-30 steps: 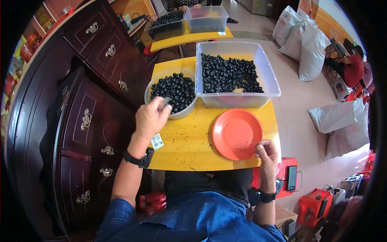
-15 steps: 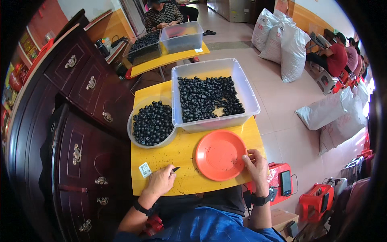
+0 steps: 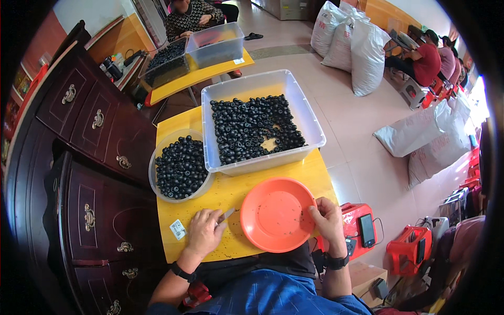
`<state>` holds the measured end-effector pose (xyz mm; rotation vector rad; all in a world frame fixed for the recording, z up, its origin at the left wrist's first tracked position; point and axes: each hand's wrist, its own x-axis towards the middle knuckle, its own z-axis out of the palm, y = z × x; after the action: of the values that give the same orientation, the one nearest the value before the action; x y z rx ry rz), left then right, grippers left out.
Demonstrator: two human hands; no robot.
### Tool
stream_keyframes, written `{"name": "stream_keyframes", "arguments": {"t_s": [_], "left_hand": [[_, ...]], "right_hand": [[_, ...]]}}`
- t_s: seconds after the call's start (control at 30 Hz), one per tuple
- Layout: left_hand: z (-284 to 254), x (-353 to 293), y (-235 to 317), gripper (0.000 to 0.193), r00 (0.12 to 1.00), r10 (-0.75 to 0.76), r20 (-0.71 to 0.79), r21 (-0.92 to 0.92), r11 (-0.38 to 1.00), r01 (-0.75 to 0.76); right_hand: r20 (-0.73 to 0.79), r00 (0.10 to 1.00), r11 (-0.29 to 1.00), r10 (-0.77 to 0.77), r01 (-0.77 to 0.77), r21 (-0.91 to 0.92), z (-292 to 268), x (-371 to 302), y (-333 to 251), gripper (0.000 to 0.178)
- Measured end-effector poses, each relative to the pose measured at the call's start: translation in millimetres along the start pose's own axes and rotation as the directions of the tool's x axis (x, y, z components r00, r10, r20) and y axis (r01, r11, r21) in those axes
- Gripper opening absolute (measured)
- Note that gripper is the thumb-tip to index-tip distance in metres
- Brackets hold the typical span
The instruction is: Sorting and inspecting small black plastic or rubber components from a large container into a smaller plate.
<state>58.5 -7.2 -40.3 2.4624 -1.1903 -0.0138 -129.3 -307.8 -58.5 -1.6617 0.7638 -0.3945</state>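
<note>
My left hand [image 3: 205, 231] rests over the front left of the yellow table, its fingers closed round a small knife [image 3: 227, 214]. The knife's short silver blade sticks out toward the plate; its handle is hidden in the hand. With thumb and fingers, my right hand [image 3: 329, 220] grips the right rim of a shallow orange plastic plate [image 3: 275, 210]. Dark crumbs lie in the plate, mostly on its right side. Behind it stands a clear plastic bin [image 3: 265, 167] of small round black pieces with holes. A round clear tub [image 3: 152, 176] at the left holds more of these pieces.
Dark crumbs and a white printed label [image 3: 178, 229] lie on the table [image 3: 231, 247]. A dark wooden cabinet [image 3: 100, 194] borders the left. A red stool [image 3: 352, 212] with a phone [image 3: 367, 231] stands at right. Across sits a person [image 3: 194, 21] at another table; white sacks [image 3: 367, 58] stand beyond.
The view has shifted, moving the scene leftward. My left hand has turned, so the knife's blade now shows silver. More crumbs show in the plate, while my right hand keeps its rim.
</note>
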Motion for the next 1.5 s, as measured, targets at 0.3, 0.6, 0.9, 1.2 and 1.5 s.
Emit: {"name": "stream_keyframes", "arguments": {"t_s": [0.3, 0.6, 0.9, 1.2, 1.5], "left_hand": [[-52.7, 19.3, 58.9, 0.058, 0.928, -0.117, 0.354, -0.866, 0.334, 0.373], [-100.6, 83.1, 51.9, 0.044, 0.985, -0.159, 0.063, -0.873, 0.469, 0.132], [-125.0, 237.8, -2.4, 0.041, 0.977, -0.017, -0.212, -0.347, 0.936, -0.059], [-78.3, 309.6, 43.4, 0.030, 0.998, -0.052, -0.044, 0.367, 0.928, 0.064], [-24.4, 345.1, -45.5, 0.037, 0.998, 0.030, 0.049, -0.160, 0.987, -0.022]], "right_hand": [[0.010, 0.994, 0.969, -0.107, 0.102, 0.224, 16.3, -18.0, -23.1, 0.011], [-0.072, 0.970, 0.886, -0.232, 0.242, 0.396, 3.1, -0.8, -64.7, 0.020], [-0.441, 0.814, 0.874, -0.377, 0.470, 0.122, -7.3, 106.7, -66.4, 0.038], [-0.167, 0.935, 0.880, -0.313, 0.352, 0.318, 24.4, 139.3, -62.8, 0.063], [-0.173, 0.935, 0.858, -0.310, 0.354, 0.372, 30.0, 139.5, -64.2, 0.059]]}}
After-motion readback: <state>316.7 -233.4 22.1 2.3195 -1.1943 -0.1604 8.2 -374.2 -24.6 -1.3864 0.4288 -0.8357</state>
